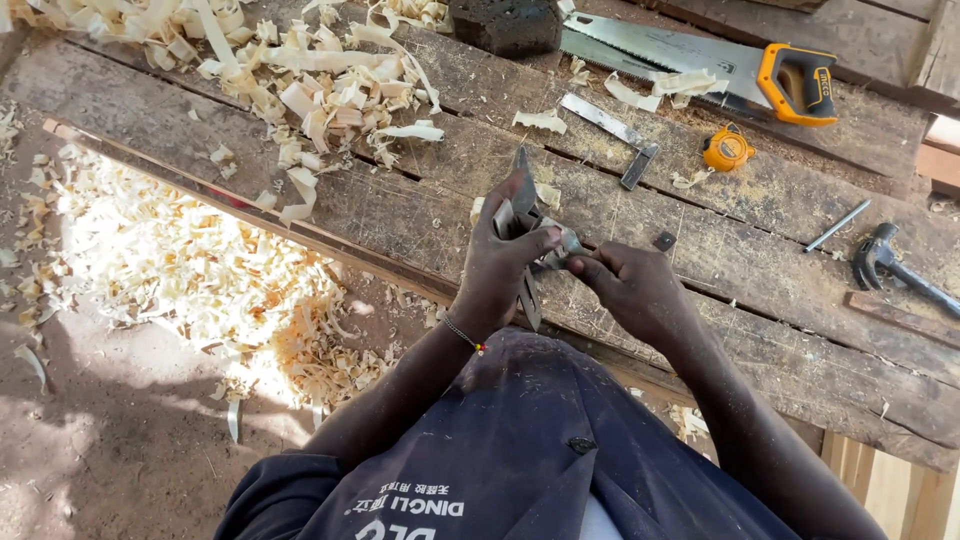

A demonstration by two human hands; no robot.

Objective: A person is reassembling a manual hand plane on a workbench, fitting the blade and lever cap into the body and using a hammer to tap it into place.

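Plane iron (524, 215) was held upright above the desk (760, 190) at centre, left hand (497, 262) closed around it for steadiness, right hand (632, 285) pinching its metal fitting at 3 o'clock, handsaw (720, 60) at 1 o'clock.

This is looking like an open-air carpentry workshop. A rough, scarred plank workbench (760, 200) is filling the upper and right part of the view, with pale wood shavings (320, 90) piling toward its far left corner and more shavings (190, 280) lying sunlit on the bare dirt ground (110, 450) below its near edge. Woodworking tools are resting along the bench's far edge: a handsaw (700, 60) with an orange handle, a try square (612, 128), and a yellow tape measure (727, 148). A claw hammer (890, 262) is lying near the right edge.
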